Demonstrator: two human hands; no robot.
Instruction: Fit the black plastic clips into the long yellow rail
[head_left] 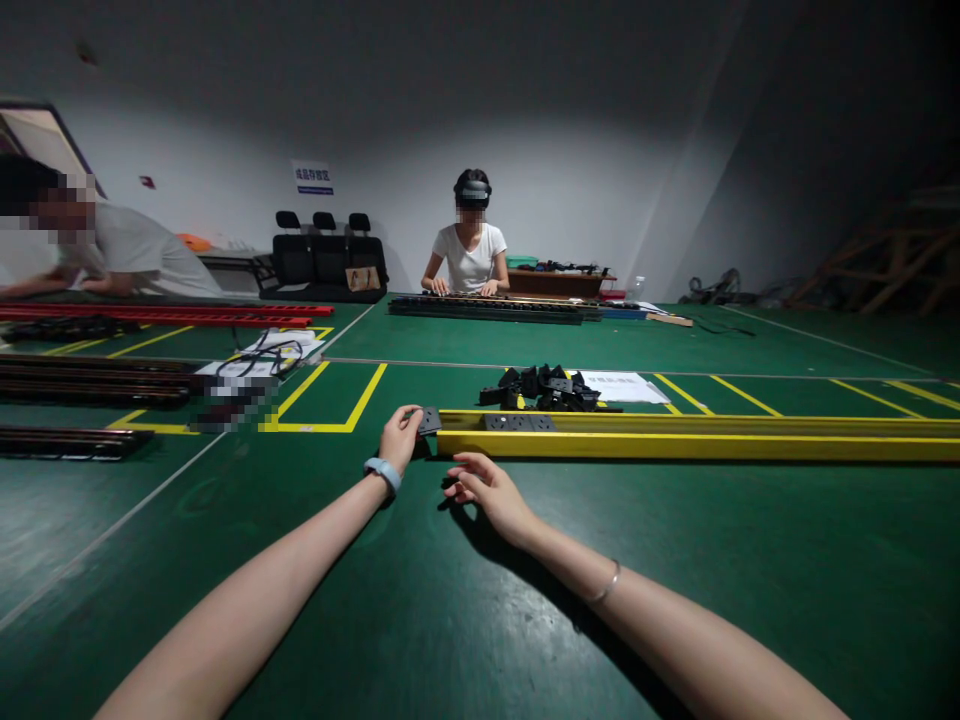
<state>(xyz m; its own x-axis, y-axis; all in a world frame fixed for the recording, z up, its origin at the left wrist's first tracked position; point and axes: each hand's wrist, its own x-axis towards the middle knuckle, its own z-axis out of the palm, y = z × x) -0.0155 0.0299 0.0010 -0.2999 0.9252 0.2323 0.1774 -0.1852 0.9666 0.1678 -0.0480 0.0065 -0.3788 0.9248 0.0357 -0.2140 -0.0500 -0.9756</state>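
Observation:
My left hand [399, 434], with a pale blue band on the wrist, pinches a small dark grey socket module [429, 420] at the open left end of a long yellow rail [697, 440] lying on the green floor. Two more dark modules [519, 423] sit inside the rail's channel just right of that end. My right hand [486, 488] hovers just in front of the rail's end, fingers loosely curled and apart, holding nothing. A thin bracelet circles that wrist.
A pile of black modules [544, 388] and a white sheet [621, 386] lie behind the rail. Dark rails [90, 380] and red rails [165, 314] lie at left, near a leaning person [112, 255]. Another person [471, 258] sits opposite at a dark rail [487, 308].

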